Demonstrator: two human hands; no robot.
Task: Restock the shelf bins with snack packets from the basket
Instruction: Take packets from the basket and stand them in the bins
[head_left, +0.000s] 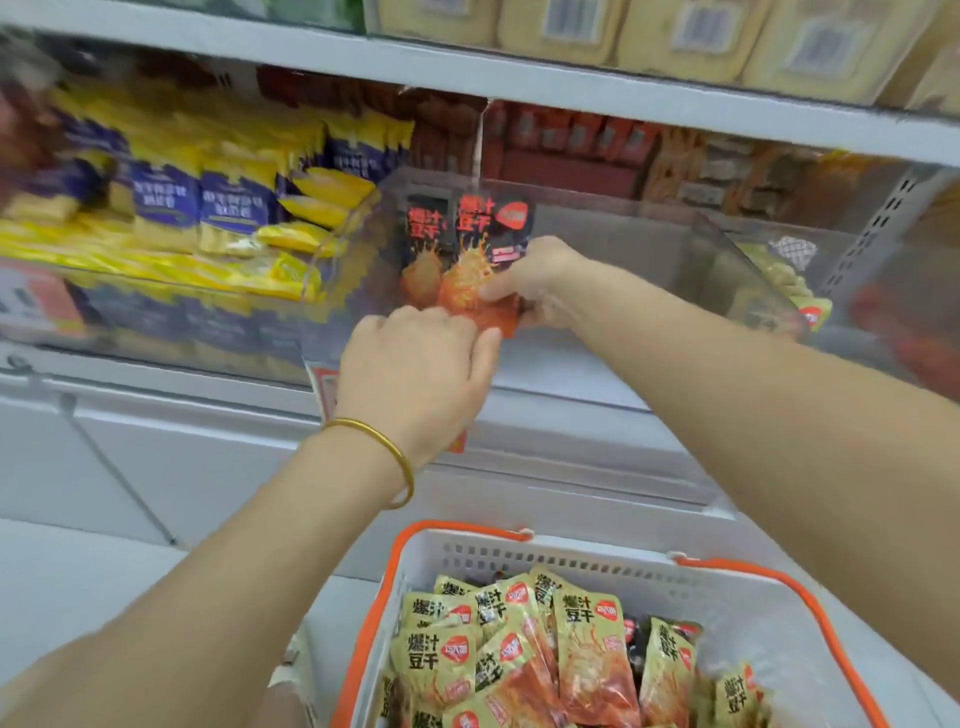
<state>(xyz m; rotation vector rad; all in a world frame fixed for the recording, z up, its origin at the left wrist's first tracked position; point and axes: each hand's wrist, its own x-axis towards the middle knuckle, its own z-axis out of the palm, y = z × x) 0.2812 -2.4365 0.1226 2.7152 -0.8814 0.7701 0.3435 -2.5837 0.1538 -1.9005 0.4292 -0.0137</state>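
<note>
Two black-and-orange snack packets (467, 249) stand upright at the front of a clear plastic shelf bin (649, 249). My right hand (540, 280) grips their lower right part with curled fingers. My left hand (415, 364), with a gold bangle on the wrist, pinches the packets' bottom edge from below. A white basket with orange handles (727, 587) sits at the bottom of the view. It holds several yellow packets (519, 660) and a few black ones.
A neighbouring clear bin (182, 218) on the left is packed with yellow and blue packets. Red and brown packets (571, 140) fill the back of the shelf. Another shelf (571, 83) above carries pale yellow packs. A white ledge (208, 431) runs below the bins.
</note>
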